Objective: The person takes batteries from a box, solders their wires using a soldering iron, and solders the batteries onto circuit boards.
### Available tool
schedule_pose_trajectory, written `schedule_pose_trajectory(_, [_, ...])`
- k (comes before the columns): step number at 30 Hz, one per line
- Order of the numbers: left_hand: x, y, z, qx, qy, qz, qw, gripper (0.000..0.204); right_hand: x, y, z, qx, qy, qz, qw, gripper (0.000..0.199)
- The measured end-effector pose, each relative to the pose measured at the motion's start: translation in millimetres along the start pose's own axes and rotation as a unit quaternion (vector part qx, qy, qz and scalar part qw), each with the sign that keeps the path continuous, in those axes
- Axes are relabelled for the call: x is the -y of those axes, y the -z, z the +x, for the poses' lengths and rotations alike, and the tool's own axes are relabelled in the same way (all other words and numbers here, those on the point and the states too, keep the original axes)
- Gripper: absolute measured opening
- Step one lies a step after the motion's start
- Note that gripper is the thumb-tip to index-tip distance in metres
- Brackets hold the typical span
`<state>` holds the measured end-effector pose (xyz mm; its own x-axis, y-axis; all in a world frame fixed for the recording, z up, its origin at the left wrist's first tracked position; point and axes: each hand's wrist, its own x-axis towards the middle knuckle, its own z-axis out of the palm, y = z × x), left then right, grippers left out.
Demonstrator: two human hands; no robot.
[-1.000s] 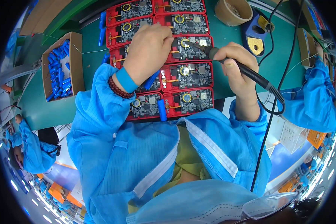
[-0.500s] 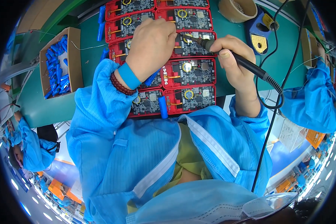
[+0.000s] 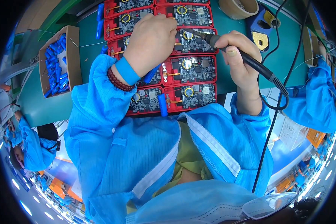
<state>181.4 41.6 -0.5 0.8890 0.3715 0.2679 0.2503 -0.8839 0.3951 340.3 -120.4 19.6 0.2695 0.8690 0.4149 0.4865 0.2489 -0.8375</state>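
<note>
The right hand grips a soldering iron (tip over a circuit board). The left hand rests curled on the red tray; its grip is hidden.

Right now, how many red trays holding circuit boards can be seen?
8, in two columns. Left. Right. The left hand and soldering iron may hide more.

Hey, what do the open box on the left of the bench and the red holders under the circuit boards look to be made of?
The box looks like plain brown corrugated cardboard: matte, with raw folded walls. The red holders look like moulded plastic: even bright colour, slightly glossy, rounded rims around each circuit board. Painted metal cannot be ruled out.
</note>
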Motion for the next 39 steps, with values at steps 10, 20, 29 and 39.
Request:
schedule_pose_trajectory(10, [1, 5, 8, 0.058, 0.006, 0.021, 0.998, 0.01, -2, 0, 0, 0.01, -0.008, 0.014, 1.0, 0.014])
schedule_pose_trajectory(20, [2, 6, 13, 0.066, -0.028, 0.051, 0.996, 0.014, -4, -3, 1, 0.014, -0.003, 0.022, 1.0, 0.013])
schedule_pose_trajectory(29, [-1, 4, 16, 0.08, -0.018, 0.059, 0.995, 0.014, -1, 0, 3, 0.041, 0.06, -0.035, 0.997, 0.017])
schedule_pose_trajectory(39, [5, 4, 13, 0.067, -0.026, 0.065, 0.995, 0.016, 8, 17, -18, -0.078, 0.056, 0.007, 0.995, 0.029])
